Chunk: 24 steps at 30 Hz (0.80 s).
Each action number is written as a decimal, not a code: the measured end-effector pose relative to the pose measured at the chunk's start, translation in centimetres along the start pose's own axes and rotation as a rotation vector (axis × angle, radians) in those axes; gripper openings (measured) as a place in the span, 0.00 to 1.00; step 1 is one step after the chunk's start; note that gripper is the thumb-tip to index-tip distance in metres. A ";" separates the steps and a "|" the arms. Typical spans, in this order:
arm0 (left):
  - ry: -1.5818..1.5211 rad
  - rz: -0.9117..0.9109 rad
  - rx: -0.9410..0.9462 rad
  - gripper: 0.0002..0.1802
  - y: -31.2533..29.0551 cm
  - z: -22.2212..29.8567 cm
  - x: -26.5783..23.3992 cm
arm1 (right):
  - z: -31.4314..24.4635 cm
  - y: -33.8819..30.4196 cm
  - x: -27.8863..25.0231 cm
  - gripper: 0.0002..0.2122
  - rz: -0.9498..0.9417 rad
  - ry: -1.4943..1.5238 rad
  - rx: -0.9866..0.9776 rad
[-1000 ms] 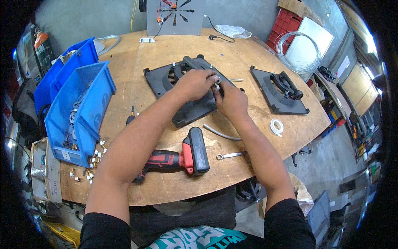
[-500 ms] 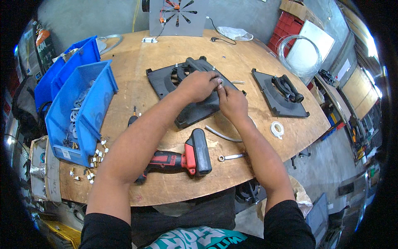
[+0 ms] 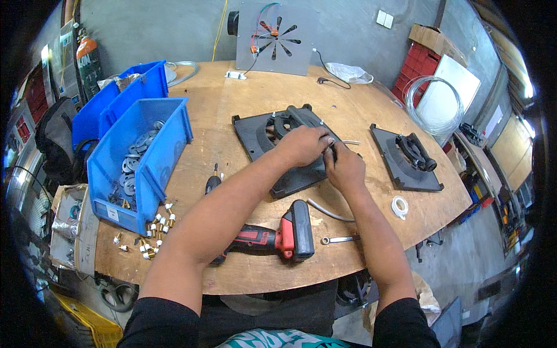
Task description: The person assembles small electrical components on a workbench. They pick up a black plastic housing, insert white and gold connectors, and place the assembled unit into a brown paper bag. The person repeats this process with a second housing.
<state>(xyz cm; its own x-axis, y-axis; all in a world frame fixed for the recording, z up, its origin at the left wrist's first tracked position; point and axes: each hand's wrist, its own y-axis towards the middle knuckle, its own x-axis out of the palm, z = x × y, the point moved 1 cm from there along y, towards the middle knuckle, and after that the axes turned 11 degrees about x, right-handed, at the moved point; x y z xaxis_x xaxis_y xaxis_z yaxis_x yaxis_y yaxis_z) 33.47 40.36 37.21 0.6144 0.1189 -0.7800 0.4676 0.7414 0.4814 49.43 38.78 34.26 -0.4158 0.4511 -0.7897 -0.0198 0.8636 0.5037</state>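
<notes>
Two bare hands meet over a black plate (image 3: 295,181) at the middle of a wooden surface (image 3: 203,130). The left hand (image 3: 310,145) and right hand (image 3: 346,167) join near the plate's right side, fingers drawn close and the gaps narrow — whether they hold anything cannot be told behind the knuckles. The left hand and forearm hide part of the plate. Nearer, a red-and-black cordless drill (image 3: 258,238) lies half masked by the left forearm, which also covers its middle. The right forearm cuts off one end of a wrench (image 3: 337,239) and of a grey hose (image 3: 329,212). To the left, white-and-brass fittings (image 3: 155,233) lie near a blue bin (image 3: 156,177) of washers, individual pieces hard to make out. Farther right, a second black plate (image 3: 391,155) rests unobstructed.
</notes>
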 end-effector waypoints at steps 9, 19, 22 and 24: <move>-0.017 -0.016 -0.012 0.21 0.0 0.2 -0.1 | 0.7 -0.4 0.4 0.19 0.033 0.097 0.026; -0.015 -0.021 -0.016 0.22 -0.1 0.4 -0.3 | 0.4 -0.3 0.0 0.17 -0.043 0.013 0.059; -0.013 -0.029 -0.025 0.22 0.0 0.3 -0.3 | 0.1 -0.1 0.0 0.17 -0.042 0.070 0.038; -0.017 -0.034 -0.031 0.22 0.0 0.3 -0.2 | 0.1 0.2 0.1 0.16 -0.122 0.209 0.123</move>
<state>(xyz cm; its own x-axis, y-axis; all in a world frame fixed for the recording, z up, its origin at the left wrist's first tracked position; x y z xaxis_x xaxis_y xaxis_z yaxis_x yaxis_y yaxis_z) 33.53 40.19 37.48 0.6093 0.0824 -0.7887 0.4686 0.7649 0.4419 49.47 38.99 34.24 -0.5963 0.2970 -0.7458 0.0244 0.9353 0.3529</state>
